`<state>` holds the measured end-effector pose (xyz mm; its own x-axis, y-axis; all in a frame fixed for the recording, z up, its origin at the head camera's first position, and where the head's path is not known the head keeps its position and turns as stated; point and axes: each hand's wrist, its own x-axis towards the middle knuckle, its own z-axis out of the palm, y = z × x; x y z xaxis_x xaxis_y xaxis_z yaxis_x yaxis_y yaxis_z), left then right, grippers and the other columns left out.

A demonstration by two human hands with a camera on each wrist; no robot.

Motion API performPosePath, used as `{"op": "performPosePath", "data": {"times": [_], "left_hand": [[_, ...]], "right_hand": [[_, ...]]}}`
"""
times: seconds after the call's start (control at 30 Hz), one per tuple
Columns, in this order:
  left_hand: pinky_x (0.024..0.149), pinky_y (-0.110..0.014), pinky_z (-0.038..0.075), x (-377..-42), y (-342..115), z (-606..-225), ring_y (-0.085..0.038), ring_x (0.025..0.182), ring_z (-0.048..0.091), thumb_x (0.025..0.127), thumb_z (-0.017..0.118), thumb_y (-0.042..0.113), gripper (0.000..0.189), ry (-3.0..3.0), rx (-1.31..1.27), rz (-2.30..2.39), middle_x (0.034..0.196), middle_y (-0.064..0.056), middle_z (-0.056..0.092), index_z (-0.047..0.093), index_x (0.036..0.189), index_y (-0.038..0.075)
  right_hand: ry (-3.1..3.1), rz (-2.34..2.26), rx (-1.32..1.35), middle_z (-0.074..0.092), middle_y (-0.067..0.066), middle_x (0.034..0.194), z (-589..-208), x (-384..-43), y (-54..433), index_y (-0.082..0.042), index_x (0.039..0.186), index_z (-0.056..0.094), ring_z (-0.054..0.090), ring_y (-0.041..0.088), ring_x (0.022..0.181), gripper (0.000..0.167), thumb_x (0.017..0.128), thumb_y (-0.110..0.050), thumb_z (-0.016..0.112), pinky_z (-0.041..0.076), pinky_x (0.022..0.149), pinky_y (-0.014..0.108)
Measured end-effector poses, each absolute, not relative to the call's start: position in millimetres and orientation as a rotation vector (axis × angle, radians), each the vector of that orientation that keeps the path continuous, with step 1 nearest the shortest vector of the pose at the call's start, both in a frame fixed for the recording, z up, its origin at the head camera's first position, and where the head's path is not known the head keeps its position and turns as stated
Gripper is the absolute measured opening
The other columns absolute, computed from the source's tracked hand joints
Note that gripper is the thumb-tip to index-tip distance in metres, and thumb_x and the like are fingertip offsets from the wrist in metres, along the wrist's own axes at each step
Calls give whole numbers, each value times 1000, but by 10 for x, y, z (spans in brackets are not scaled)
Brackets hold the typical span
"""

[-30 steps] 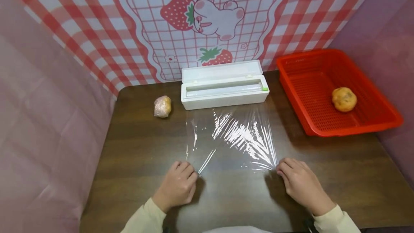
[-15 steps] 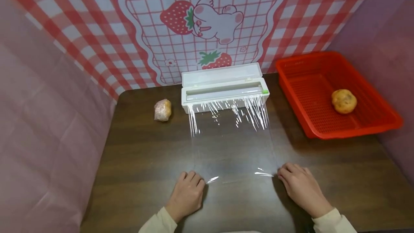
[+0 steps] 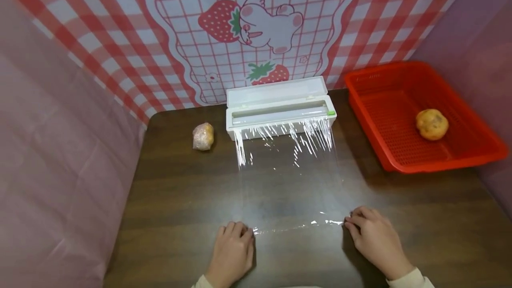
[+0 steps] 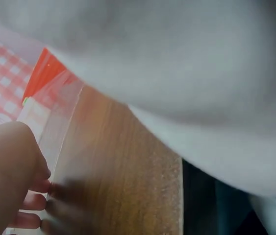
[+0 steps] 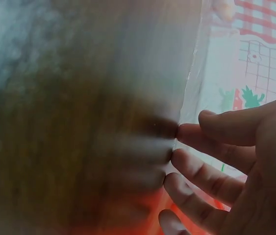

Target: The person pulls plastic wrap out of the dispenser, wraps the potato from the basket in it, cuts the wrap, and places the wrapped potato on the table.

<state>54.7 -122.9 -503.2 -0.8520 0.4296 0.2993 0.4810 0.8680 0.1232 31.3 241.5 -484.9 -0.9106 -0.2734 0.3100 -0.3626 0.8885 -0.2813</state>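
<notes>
A clear sheet of cling film [image 3: 292, 199] runs from a white dispenser box [image 3: 277, 90] toward the near side of the brown table, its front edge lying between the two hands. My left hand [image 3: 233, 250] holds the left front corner, fingers bent. At the right front corner, my right hand [image 3: 376, 240] pinches the film between thumb and fingers. The right wrist view shows the right fingertips [image 5: 178, 155] at the film's edge, low over the tabletop. The box lid stands open, with the film roll [image 3: 276, 115] inside.
Left of the box sits a small yellowish lump wrapped in film [image 3: 203, 137]. A red plastic basket [image 3: 444, 162] at the right holds a yellow-brown, potato-like item [image 3: 432, 124]. A strawberry-print cloth [image 3: 268, 26] hangs behind the table.
Both hands have drawn the film nearer and lower, the left hand also shifting slightly right. The film now drapes over the box's front, and its near edge looks straighter.
</notes>
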Motion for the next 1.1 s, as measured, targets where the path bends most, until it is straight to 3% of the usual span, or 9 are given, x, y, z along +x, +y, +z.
{"op": "performPosePath", "data": {"times": [0.5,1.1], "left_hand": [[66,-32,40,561,-1241,-5013,-16,77,52,83,76,21,11,-2828,-556,-395,83,2,62,81,89,14],[66,-32,41,552,-1251,-5023,-15,74,53,80,78,19,3,-2748,-537,-431,79,4,62,77,80,16]], "right_hand": [[-2826,579,381,63,-2,86,-4871,305,2440,-13,83,78,55,20,71,16,71,-8,87,43,60,39],[-2800,576,360,64,-2,87,-4898,351,2431,-14,87,77,58,24,75,17,72,-8,84,45,63,44]]}}
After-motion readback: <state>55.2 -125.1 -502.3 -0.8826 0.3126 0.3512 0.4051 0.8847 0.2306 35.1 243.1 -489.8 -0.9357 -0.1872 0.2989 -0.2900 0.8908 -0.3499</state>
